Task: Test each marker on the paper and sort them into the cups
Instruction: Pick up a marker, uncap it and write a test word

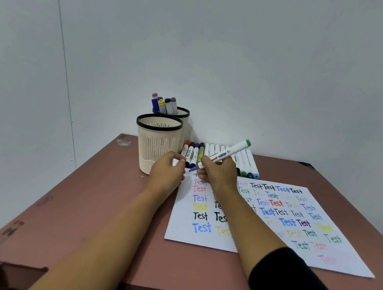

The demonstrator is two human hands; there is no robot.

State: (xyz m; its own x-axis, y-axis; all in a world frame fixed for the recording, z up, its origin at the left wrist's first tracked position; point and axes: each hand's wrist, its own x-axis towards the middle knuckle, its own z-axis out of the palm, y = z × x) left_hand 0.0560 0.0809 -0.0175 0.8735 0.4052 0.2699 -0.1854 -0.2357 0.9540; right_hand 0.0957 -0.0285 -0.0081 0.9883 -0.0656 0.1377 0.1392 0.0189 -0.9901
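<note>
My right hand [218, 174] grips a white marker [228, 152] with a green end, tip down at the top left corner of the paper [257, 243]. The paper is covered with coloured "Test" words. My left hand [167, 174] rests on the paper's left edge and holds a small white cap [175, 162]. A row of markers [246, 163] lies behind the paper. The near cream cup [155, 146] with a black rim looks empty. The far cup [183, 118] holds several markers [164, 104].
The reddish-brown table [95, 217] stands against a plain grey wall. Its left and front edges are close, with floor showing at the lower left. Both cups stand at the table's back left, just left of my left hand.
</note>
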